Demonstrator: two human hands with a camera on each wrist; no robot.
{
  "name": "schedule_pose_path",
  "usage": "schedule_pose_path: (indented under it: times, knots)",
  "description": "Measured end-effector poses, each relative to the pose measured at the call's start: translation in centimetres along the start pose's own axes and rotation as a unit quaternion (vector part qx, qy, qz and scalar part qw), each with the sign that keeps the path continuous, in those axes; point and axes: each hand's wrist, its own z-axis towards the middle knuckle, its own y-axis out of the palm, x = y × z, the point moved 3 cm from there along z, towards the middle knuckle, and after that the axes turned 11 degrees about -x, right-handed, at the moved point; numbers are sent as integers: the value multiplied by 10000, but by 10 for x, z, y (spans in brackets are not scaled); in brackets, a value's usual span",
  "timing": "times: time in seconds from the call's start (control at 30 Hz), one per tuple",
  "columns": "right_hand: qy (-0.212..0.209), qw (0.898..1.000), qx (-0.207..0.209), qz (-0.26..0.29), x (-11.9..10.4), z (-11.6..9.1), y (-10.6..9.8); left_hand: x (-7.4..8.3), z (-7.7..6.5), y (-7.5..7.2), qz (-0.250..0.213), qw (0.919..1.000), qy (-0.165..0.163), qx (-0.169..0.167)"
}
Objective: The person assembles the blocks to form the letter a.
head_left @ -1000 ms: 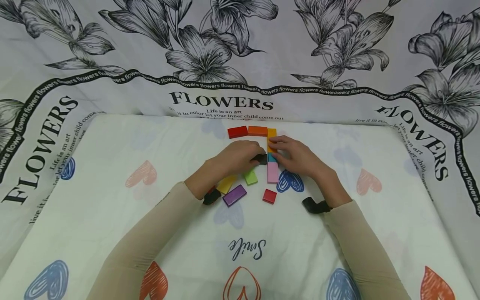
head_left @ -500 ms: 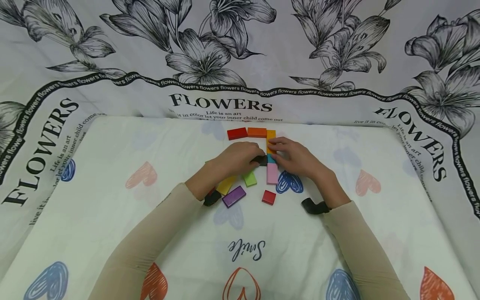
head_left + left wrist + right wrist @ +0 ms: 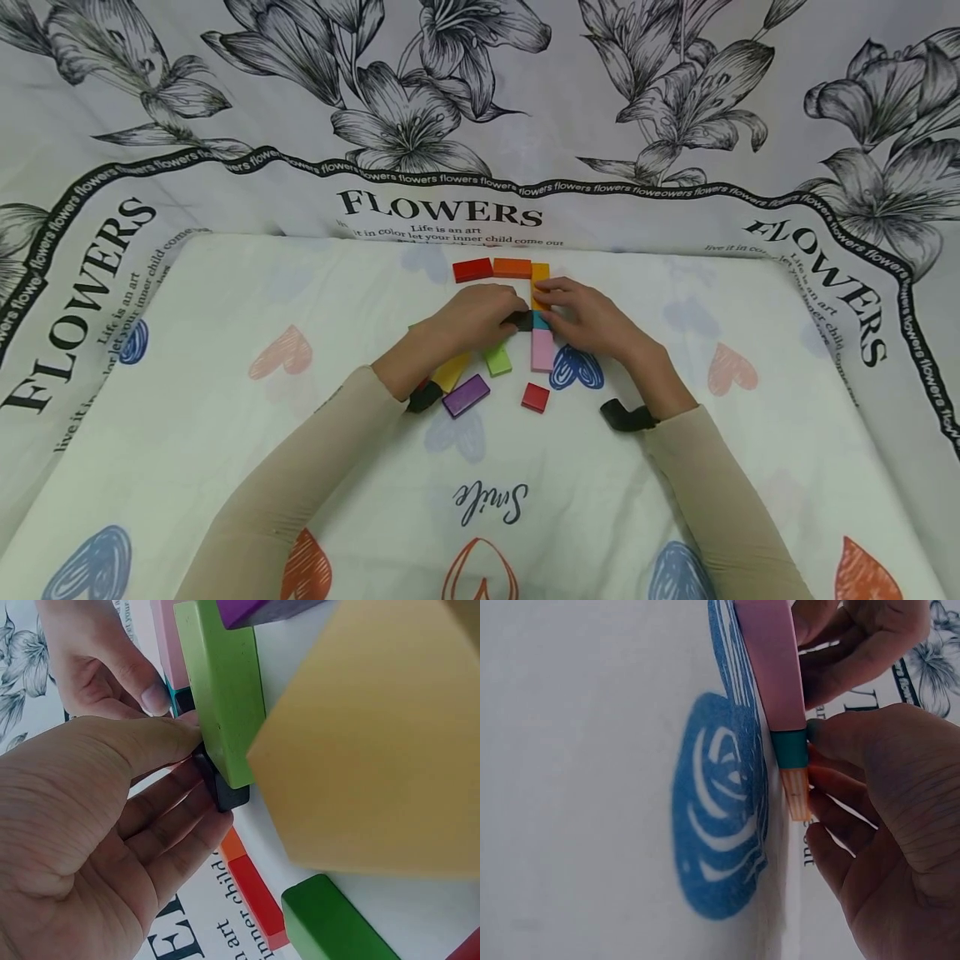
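Note:
In the head view my left hand (image 3: pixel 480 318) pinches a black block (image 3: pixel 520 321) between thumb and fingers, its end against the line of blocks. The left wrist view shows the black block (image 3: pixel 225 787) partly behind a lime green block (image 3: pixel 225 690). My right hand (image 3: pixel 592 317) rests its fingertips on an orange-yellow block (image 3: pixel 540 275) and its thumb by a teal block (image 3: pixel 540 320). Below them in the same line lies a pink block (image 3: pixel 542 350). An orange block (image 3: pixel 512 267) and a red block (image 3: pixel 472 270) extend left from the line's top.
Nearer the body lie a purple block (image 3: pixel 466 396), a small red block (image 3: pixel 535 397) and a yellow block (image 3: pixel 452 372). A dark green block (image 3: pixel 330 919) shows in the left wrist view. The white cloth (image 3: pixel 187 467) has printed hearts.
Both hands stay on the same blocks, with hardly any motion. The whole head view has shifted slightly.

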Motion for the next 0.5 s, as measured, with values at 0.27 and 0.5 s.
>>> schedule_pose_path:
  times: [0.27, 0.5]
  knots:
    - [-11, 10000, -5, -43, 0, -1, 4, -1, 0, 2, -52, 10000, -6, -55]
    - [-81, 9999, 56, 43, -1, -1, 1, -2, -1, 2, -72, 10000, -5, 14]
